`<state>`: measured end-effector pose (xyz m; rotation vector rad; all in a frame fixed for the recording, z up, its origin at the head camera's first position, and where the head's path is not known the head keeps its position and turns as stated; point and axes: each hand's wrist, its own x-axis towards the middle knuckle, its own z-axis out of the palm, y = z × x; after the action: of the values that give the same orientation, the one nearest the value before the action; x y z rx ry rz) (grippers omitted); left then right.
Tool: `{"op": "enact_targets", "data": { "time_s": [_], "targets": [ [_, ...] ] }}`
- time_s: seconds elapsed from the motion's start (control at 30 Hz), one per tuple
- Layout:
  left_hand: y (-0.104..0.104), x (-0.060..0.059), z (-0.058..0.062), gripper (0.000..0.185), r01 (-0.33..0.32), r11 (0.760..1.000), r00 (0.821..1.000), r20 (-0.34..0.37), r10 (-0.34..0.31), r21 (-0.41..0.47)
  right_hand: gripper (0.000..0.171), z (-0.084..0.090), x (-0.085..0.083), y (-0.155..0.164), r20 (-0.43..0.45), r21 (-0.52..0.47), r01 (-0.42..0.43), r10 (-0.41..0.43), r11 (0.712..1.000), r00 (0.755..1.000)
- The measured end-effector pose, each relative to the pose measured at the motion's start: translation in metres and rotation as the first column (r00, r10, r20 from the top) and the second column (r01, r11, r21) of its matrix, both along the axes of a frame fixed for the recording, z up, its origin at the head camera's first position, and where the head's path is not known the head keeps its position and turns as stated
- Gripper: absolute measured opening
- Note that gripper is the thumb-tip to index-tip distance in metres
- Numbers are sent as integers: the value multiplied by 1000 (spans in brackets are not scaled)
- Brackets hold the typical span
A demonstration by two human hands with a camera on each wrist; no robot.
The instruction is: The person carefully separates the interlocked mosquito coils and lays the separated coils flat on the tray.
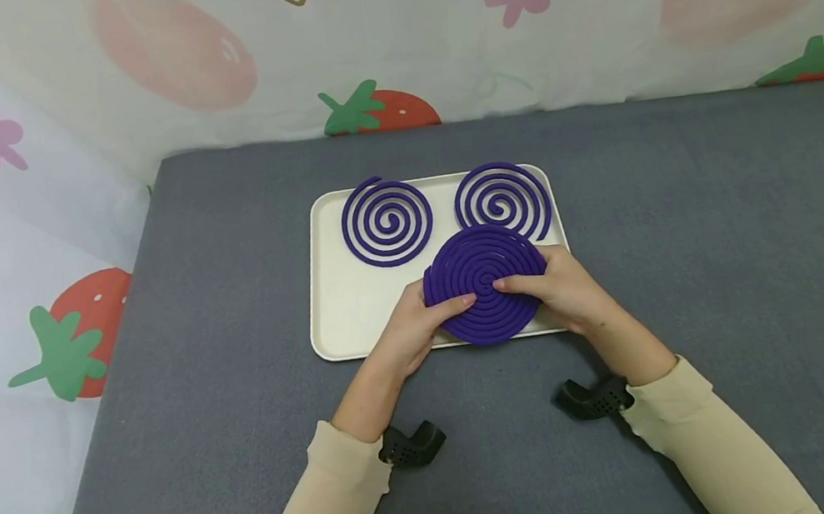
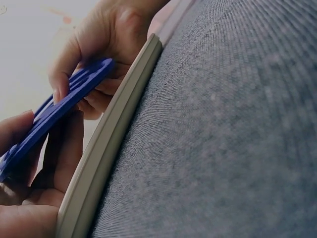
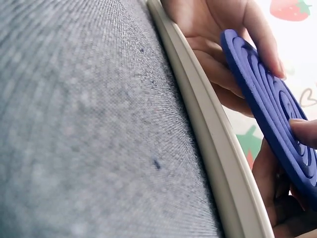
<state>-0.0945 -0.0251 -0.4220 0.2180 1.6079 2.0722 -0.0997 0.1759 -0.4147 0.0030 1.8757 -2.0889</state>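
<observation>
A cream tray (image 1: 334, 307) lies on the grey table. Two single purple spiral coils rest on its far half, one at the left (image 1: 386, 221) and one at the right (image 1: 502, 199). Both hands hold a denser purple double coil (image 1: 485, 283) tilted above the tray's near right part. My left hand (image 1: 418, 319) grips its left edge, thumb on top. My right hand (image 1: 562, 287) pinches its right side, thumb near the centre. In the left wrist view the coil (image 2: 54, 111) is raised over the tray rim (image 2: 106, 144). In the right wrist view the coil (image 3: 272, 109) stands above the rim (image 3: 208, 124).
The grey fabric table top (image 1: 680, 220) stretches around the tray. A strawberry-and-flower printed cloth (image 1: 389, 41) hangs behind and at the left. Black wrist mounts (image 1: 411, 445) (image 1: 593, 397) sit near the cream sleeves.
</observation>
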Motion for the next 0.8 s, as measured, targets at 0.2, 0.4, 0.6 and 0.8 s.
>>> {"op": "enact_targets", "data": {
  "time_s": [0.2,0.4,0.6,0.8],
  "targets": [
    [0,1,1,48,17,1000,1000,9,-17,14,41,0,0,1,3,-8,-3,3,1000,1000],
    [1,2,2,52,-1,1000,1000,1,1,-19,39,1,0,1,5,13,10,-10,1000,1000],
    [2,1,1,54,-13,999,1000,-22,12,-33,41,2,1,-1,11,38,42,-42,998,999],
    [0,2,1,48,-8,1000,999,-52,7,-24,42,3,1,-3,5,31,51,-51,998,999]
  ]
}}
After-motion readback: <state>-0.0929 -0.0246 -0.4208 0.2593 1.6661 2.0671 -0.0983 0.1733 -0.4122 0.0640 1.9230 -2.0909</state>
